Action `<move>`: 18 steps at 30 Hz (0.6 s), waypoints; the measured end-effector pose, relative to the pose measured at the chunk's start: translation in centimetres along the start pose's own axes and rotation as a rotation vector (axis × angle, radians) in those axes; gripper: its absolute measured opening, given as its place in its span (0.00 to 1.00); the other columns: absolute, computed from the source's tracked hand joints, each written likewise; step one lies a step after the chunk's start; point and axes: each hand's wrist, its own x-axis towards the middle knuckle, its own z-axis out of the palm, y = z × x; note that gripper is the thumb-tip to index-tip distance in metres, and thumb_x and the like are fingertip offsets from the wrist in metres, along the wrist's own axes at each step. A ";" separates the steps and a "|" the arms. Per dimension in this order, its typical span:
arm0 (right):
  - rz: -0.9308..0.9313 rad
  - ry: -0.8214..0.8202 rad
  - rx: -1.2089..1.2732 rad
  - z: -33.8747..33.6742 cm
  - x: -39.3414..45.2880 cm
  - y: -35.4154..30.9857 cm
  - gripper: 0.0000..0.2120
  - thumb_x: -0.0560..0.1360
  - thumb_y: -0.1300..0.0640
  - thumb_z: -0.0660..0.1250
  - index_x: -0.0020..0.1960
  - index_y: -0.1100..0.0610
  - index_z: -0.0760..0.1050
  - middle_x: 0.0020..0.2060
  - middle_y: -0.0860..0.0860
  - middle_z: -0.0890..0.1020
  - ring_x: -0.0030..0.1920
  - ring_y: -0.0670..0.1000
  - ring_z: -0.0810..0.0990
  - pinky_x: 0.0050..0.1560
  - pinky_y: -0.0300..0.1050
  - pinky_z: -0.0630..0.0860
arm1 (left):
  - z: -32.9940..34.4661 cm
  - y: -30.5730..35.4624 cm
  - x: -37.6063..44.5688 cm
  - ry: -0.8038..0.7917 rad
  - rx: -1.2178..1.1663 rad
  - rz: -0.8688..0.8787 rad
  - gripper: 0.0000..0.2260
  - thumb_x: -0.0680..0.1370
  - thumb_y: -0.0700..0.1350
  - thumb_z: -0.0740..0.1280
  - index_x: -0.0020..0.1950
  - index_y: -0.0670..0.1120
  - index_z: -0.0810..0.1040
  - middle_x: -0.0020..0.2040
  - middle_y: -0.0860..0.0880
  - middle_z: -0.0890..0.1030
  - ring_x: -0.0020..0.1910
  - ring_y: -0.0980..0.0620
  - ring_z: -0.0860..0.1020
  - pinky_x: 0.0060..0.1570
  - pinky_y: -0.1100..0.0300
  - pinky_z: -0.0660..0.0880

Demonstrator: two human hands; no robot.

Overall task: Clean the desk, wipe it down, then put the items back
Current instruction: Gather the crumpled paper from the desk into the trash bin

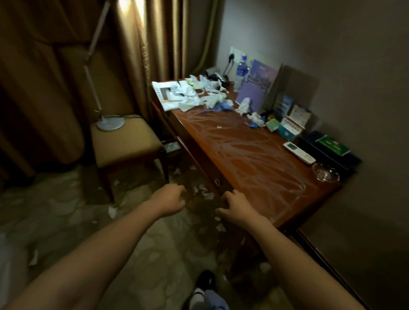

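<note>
Desk (247, 153) dominates: long wooden top, long axis running away from both hands, up and to the right toward the wall corner. Near half is bare and streaked with pale wipe marks; far half is cluttered.

Key relation: crumpled paper pile (198, 94) sits at the far left end, well ahead of both hands, beyond the streaked stretch. Right hand (237, 209) is the nearer one to the desk, just off the near edge by the drawer knob (217, 181); whether it touches the edge, cannot tell. Left hand (169, 199) hangs over the floor, left of the desk.

Grip state: both hands loosely curled, holding nothing visible. No cloth in either.

Judgement: clearing isn't done; trash at the far end goes next, needs a long reach or a step forward along the desk's axis.

Counts, large to small:
- 1 chair (124, 139), ahead-left of left hand, with 1 lamp base (110, 123) on its seat
- 1 dark tray (329, 151) with green card, ahead-right of right hand
- 1 water bottle (241, 70) at far end
- 1 remote (299, 153)
- 1 glass ashtray (326, 172), nearest item to right hand
- small boxes by the wall: several, count unclear
- paper scraps on floor: many
</note>
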 end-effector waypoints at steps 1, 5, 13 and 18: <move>-0.016 -0.007 -0.008 -0.3 1.2 -0.4 0.22 0.78 0.48 0.63 0.68 0.58 0.66 0.63 0.56 0.68 0.63 0.55 0.67 0.58 0.45 0.68 | -0.4 -0.8 0.7 0.012 -0.010 -0.016 0.16 0.77 0.45 0.62 0.65 0.44 0.73 0.60 0.45 0.75 0.58 0.47 0.75 0.56 0.54 0.74; -0.051 0.003 -0.055 -1.6 7.5 -0.9 0.19 0.78 0.48 0.63 0.65 0.56 0.68 0.61 0.54 0.69 0.57 0.53 0.68 0.56 0.45 0.70 | -2.6 -3.3 4.7 0.057 -0.010 -0.038 0.18 0.77 0.44 0.62 0.68 0.45 0.71 0.63 0.46 0.74 0.61 0.49 0.74 0.57 0.56 0.74; -0.014 0.044 0.018 -8.2 20.7 -1.2 0.22 0.76 0.47 0.66 0.66 0.57 0.69 0.64 0.56 0.68 0.64 0.56 0.67 0.61 0.48 0.69 | -11.1 -7.6 16.5 0.089 0.022 -0.037 0.16 0.77 0.43 0.64 0.65 0.45 0.73 0.59 0.46 0.77 0.56 0.49 0.76 0.55 0.53 0.75; 0.024 0.085 0.051 -10.4 25.2 -0.7 0.21 0.76 0.49 0.66 0.65 0.57 0.70 0.64 0.56 0.69 0.64 0.56 0.68 0.62 0.49 0.69 | -12.2 -7.9 22.5 0.052 0.025 0.007 0.15 0.76 0.43 0.64 0.63 0.44 0.74 0.57 0.45 0.76 0.54 0.47 0.76 0.54 0.51 0.76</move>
